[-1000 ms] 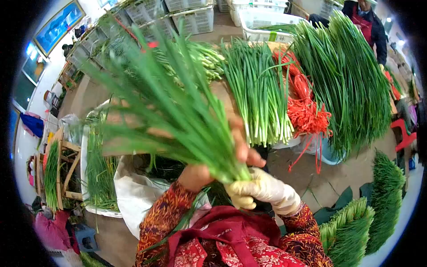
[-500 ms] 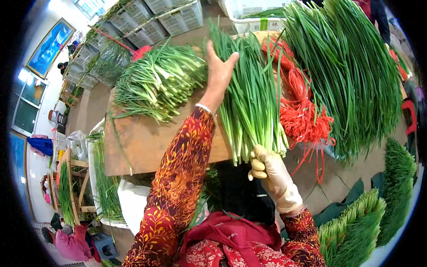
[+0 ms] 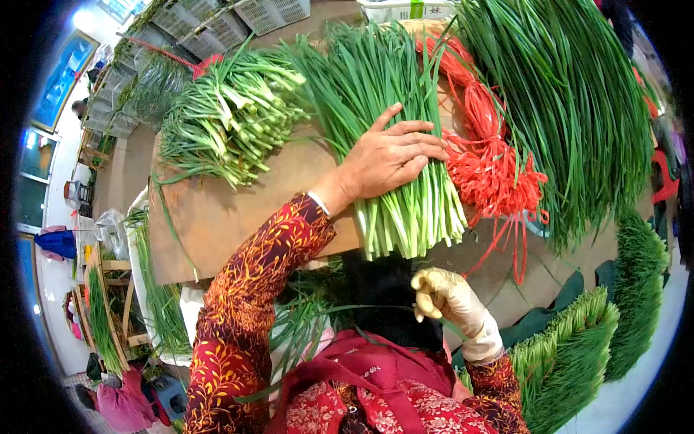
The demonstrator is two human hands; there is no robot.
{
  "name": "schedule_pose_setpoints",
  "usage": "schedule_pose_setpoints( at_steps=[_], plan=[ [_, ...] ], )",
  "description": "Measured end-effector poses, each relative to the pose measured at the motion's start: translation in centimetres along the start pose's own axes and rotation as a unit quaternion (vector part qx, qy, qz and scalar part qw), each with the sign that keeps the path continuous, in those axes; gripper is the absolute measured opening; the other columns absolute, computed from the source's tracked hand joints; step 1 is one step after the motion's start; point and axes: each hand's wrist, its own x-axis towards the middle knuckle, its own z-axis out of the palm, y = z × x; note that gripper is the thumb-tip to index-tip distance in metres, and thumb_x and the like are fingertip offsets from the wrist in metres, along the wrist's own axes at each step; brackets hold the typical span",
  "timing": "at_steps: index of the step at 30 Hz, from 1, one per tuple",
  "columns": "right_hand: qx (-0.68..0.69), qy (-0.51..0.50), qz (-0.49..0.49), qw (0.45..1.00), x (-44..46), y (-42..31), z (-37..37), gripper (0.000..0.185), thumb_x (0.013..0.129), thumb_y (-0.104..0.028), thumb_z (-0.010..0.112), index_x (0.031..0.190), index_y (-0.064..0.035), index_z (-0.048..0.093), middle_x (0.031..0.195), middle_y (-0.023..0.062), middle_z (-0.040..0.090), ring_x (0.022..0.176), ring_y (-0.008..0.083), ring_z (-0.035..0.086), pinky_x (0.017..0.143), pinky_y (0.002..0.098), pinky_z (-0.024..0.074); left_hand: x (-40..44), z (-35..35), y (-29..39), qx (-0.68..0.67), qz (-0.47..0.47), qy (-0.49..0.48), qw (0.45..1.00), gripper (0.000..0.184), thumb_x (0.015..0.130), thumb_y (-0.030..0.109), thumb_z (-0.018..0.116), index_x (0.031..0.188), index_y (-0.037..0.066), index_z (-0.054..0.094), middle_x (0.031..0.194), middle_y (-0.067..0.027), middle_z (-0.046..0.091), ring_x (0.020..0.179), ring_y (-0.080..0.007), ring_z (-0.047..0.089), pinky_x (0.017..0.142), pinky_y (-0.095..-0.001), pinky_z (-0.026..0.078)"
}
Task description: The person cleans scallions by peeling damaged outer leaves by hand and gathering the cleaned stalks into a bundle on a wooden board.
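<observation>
My bare left hand (image 3: pixel 394 159) lies flat across a bunch of garlic chives (image 3: pixel 416 213) on the wooden board, fingers stretched out over the leaves. The bunch's pale stem ends point toward me. Below the board's front edge, my gloved right hand (image 3: pixel 444 300) has its fingers curled closed, apart from the bunch. A thin green chive leaf (image 3: pixel 361 307) runs leftward from its fingertips. Left of the bunch sits a pile of chives (image 3: pixel 235 116), stem ends turned to the right. Red plastic ties (image 3: pixel 499 181) lie in a tangle just right of the bunch.
The wooden board (image 3: pixel 210 231) bears the chives. A large heap of long chives (image 3: pixel 557 108) rises at right, with more bundles (image 3: pixel 571 362) on the floor below. White crates (image 3: pixel 271 18) are stacked at far left. Loose leaves (image 3: pixel 303 329) hang near my lap.
My left hand has come down from the leaf tips onto the middle of the bunch. My right hand has left the stem ends and moved toward my body, with a thin leaf at its fingers.
</observation>
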Motion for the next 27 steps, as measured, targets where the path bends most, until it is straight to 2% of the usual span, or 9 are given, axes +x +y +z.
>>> schedule_pose_setpoints(
  at_steps=[7, 8, 9, 11, 15, 20, 23, 26, 27],
  plan=[
    [-0.216, 0.111, 0.1, 0.965, -3.2, -0.5, 0.9, 0.026, 0.086, -0.026, 0.051, 0.077, -0.0027, 0.055, 0.052, 0.0, 0.044, 0.046, 0.0064, 0.039, 0.048, 0.0216, 0.0364, -0.2, -0.3, 0.1, 0.009, 0.014, 0.021, 1.0, 0.032, 0.086, 0.019, 0.036, 0.113, 0.019, 0.054, 0.117, 0.0033, 0.053, 0.114, -0.0154, 0.044, 0.106, -0.0413, 0.012],
    [-0.437, 0.134, -0.044, 0.888, -3.5, -0.9, 1.1, 0.02, 0.085, -0.022, 0.052, 0.081, -0.003, 0.056, 0.058, 0.0002, 0.048, 0.052, 0.0061, 0.043, 0.051, 0.0204, 0.0376, -0.2, -0.3, 0.2, 0.021, 0.011, 0.015, 1.0, 0.033, 0.086, 0.02, 0.036, 0.115, 0.019, 0.052, 0.118, 0.0033, 0.052, 0.114, -0.0155, 0.043, 0.106, -0.0411, 0.012],
    [-0.624, 0.146, -0.182, 0.746, -3.8, -1.4, 1.5, 0.016, 0.084, -0.018, 0.054, 0.085, -0.0033, 0.058, 0.063, 0.0005, 0.051, 0.058, 0.0059, 0.047, 0.054, 0.0191, 0.0388, -0.2, -0.4, 0.2, 0.032, 0.008, 0.007, 0.999, 0.033, 0.087, 0.02, 0.036, 0.116, 0.019, 0.05, 0.119, 0.0032, 0.052, 0.114, -0.0156, 0.043, 0.106, -0.0408, 0.012],
    [-0.468, 0.216, -0.182, 0.837, -4.3, -4.3, 2.7, 0.016, 0.078, -0.011, 0.06, 0.093, -0.0042, 0.06, 0.08, 0.0077, 0.06, 0.076, 0.0131, 0.057, 0.071, 0.0244, 0.0454, -0.2, -0.6, 0.2, 0.025, 0.022, 0.009, 0.999, 0.034, 0.087, 0.021, 0.036, 0.118, 0.02, 0.049, 0.119, 0.0025, 0.052, 0.115, -0.0155, 0.043, 0.105, -0.0414, 0.012],
    [-0.64, 0.288, -0.322, 0.635, -1.2, -8.5, 3.5, 0.023, 0.078, -0.014, 0.06, 0.1, -0.0132, 0.057, 0.074, 0.0064, 0.059, 0.061, 0.0184, 0.057, 0.054, 0.0278, 0.0444, -0.2, -0.8, 0.4, 0.029, 0.023, -0.021, 0.999, 0.032, 0.087, 0.022, 0.036, 0.113, 0.021, 0.053, 0.116, 0.0011, 0.053, 0.115, -0.0148, 0.042, 0.105, -0.0436, 0.011],
    [-0.743, 0.268, -0.264, 0.554, 2.1, -9.1, 1.0, 0.018, 0.077, -0.02, 0.06, 0.093, -0.0107, 0.059, 0.08, 0.0094, 0.061, 0.068, 0.0225, 0.06, 0.058, 0.0308, 0.0462, -0.2, -0.4, 0.1, 0.016, 0.012, -0.01, 1.0, 0.03, 0.086, 0.022, 0.036, 0.106, 0.019, 0.058, 0.112, 0.0012, 0.055, 0.113, -0.0152, 0.043, 0.105, -0.0436, 0.013],
    [-0.711, 0.249, -0.23, 0.616, 1.2, -8.7, 0.4, 0.016, 0.077, -0.021, 0.06, 0.087, -0.0091, 0.06, 0.082, 0.0105, 0.061, 0.069, 0.0248, 0.06, 0.06, 0.0302, 0.0467, -0.4, -0.2, 0.1, 0.009, 0.01, -0.004, 1.0, 0.029, 0.086, 0.022, 0.036, 0.105, 0.019, 0.059, 0.11, 0.0007, 0.055, 0.113, -0.0161, 0.044, 0.105, -0.0439, 0.013],
    [-0.46, -0.029, -0.074, 0.884, -3.9, -8.5, 1.9, 0.016, 0.081, -0.018, 0.06, 0.083, -0.0028, 0.062, 0.072, 0.0058, 0.06, 0.07, 0.0154, 0.058, 0.064, 0.0272, 0.0463, -0.5, 0.0, -0.1, 0.002, 0.012, 0.006, 1.0, 0.029, 0.086, 0.022, 0.036, 0.104, 0.019, 0.059, 0.109, 0.0002, 0.056, 0.112, -0.0169, 0.044, 0.105, -0.044, 0.013],
    [-0.469, -0.157, -0.075, 0.866, -4.9, -8.4, 1.9, 0.014, 0.082, -0.017, 0.058, 0.082, -0.003, 0.062, 0.071, 0.0041, 0.06, 0.07, 0.0149, 0.058, 0.064, 0.0261, 0.046, -0.5, 0.0, -0.2, -0.001, 0.013, 0.01, 1.0, 0.03, 0.086, 0.021, 0.036, 0.104, 0.019, 0.059, 0.109, 0.0, 0.056, 0.112, -0.0171, 0.044, 0.105, -0.0442, 0.013]
  ],
)
